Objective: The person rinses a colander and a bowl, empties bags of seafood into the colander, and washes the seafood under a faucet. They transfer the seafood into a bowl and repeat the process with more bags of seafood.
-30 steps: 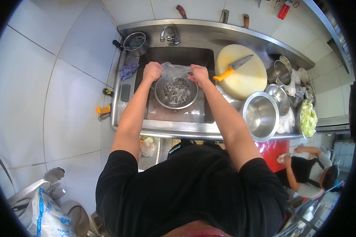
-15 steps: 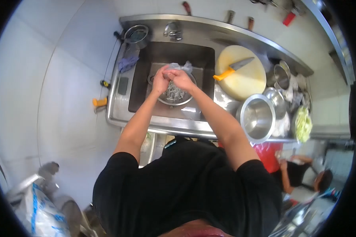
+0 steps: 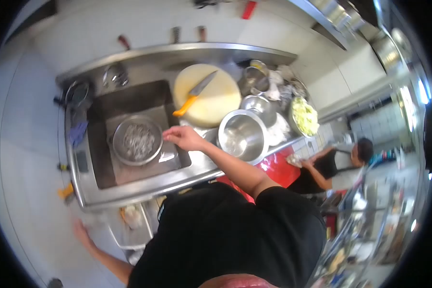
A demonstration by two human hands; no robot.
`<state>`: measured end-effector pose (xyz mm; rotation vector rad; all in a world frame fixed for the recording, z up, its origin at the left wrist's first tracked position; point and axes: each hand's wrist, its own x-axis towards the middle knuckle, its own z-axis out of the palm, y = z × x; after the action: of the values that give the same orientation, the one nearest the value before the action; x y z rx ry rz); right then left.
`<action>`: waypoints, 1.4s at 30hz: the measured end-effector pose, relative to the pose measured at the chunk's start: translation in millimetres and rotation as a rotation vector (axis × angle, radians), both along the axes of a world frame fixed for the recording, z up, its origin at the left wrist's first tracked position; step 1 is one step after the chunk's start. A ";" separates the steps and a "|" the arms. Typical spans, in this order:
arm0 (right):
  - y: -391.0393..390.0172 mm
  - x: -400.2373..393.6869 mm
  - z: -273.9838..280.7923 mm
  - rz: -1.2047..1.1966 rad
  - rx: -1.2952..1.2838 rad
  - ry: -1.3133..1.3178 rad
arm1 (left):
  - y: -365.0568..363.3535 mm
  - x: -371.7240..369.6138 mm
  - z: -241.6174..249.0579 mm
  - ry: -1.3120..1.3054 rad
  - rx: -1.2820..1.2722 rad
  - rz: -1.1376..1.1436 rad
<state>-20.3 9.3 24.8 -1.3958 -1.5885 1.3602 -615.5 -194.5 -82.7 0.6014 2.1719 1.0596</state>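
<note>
A metal bowl (image 3: pixel 153 152) with small greyish-white pieces of food (image 3: pixel 140 142) stands in the sink (image 3: pixel 129 180). My right hand (image 3: pixel 185 138) hovers over the sink's right side, beside the bowl's rim, its fingers stretched out and nothing in them. Down at the left, below the sink's front corner, my left hand (image 3: pixel 83 234) is smeared by motion. A pale, blurred patch lies just above its fingers. Close to that hand is a white-rimmed container (image 3: pixel 146 222) with scraps in it.
Right of the sink, a yellow-handled knife (image 3: pixel 197 93) lies on a round cutting board (image 3: pixel 221 103). A deep metal pot (image 3: pixel 260 139), more bowls and a bowl of cut cabbage (image 3: pixel 305 116) follow. Another person (image 3: pixel 329 168) works at a red surface (image 3: pixel 281 168) on the right.
My hands were together over the bowl with a thin, pale, crumpled thing. They have parted, the left swinging down to the left, the right moving right. The view has turned rightward.
</note>
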 end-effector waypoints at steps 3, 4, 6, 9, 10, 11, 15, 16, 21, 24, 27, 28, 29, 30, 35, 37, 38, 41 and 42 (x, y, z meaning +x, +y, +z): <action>-12.2 48.8 3.7 -0.121 0.015 -0.050 | -32.6 -47.7 -50.5 0.523 -0.508 -0.478; -16.7 59.7 7.9 -0.179 0.019 -0.046 | -38.8 -22.5 -41.1 0.603 -0.576 -0.489; -24.5 80.9 22.4 -0.270 0.053 -0.113 | -24.5 40.9 -22.6 0.640 -0.719 -0.497; -29.2 118.0 43.4 -0.402 0.168 -0.194 | 29.9 97.2 -10.2 0.557 -0.500 -0.666; -29.3 133.4 47.8 -0.470 0.207 -0.151 | 48.8 118.5 -4.6 0.512 -0.373 -0.717; -27.6 151.5 51.7 -0.536 0.246 -0.109 | 67.6 146.0 3.6 0.442 -0.248 -0.749; -15.3 261.9 33.7 -0.803 0.348 -0.133 | 124.6 276.9 42.6 0.191 0.096 -0.912; -13.0 297.4 25.2 -0.855 0.344 -0.087 | 131.5 307.6 50.9 0.171 0.085 -0.956; 4.0 499.6 5.8 -1.213 0.018 0.205 | 138.4 427.9 72.8 0.225 0.003 -1.100; 29.6 631.0 -56.9 -1.280 0.067 -0.201 | 133.9 464.3 81.3 0.318 -0.134 -1.162; 46.5 684.8 -39.7 -1.283 0.005 0.053 | 125.0 478.7 89.8 0.386 -0.181 -1.154; 55.0 706.6 -44.7 -1.300 -0.010 0.234 | 123.2 473.0 85.7 0.391 -0.191 -1.140; 63.1 731.3 -48.5 -1.309 -0.026 0.412 | 119.4 463.8 79.5 0.393 -0.200 -1.126; 68.8 748.9 -54.3 -1.312 -0.045 0.588 | 111.5 446.7 69.7 0.328 -0.241 -1.048; 110.9 844.6 -132.9 -1.451 0.058 1.129 | 66.9 400.7 55.2 0.211 -0.459 -0.800; 103.0 837.0 -112.9 -1.675 -0.012 1.209 | 38.4 385.0 50.5 0.121 -0.617 -0.667; 104.2 833.6 -116.3 -1.672 -0.087 0.826 | 29.2 385.9 49.0 0.071 -0.694 -0.601; 94.0 838.6 -140.4 -1.458 -0.245 -0.311 | -4.8 402.7 57.5 0.067 -0.810 -0.479; 97.9 842.6 -146.4 -1.326 -0.271 -0.671 | -11.0 390.7 46.2 0.026 -0.850 -0.531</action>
<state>822.3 107.2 -121.6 -2.5143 -0.4024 0.2735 -224.9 -205.5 -36.5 0.7008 2.0493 -0.1656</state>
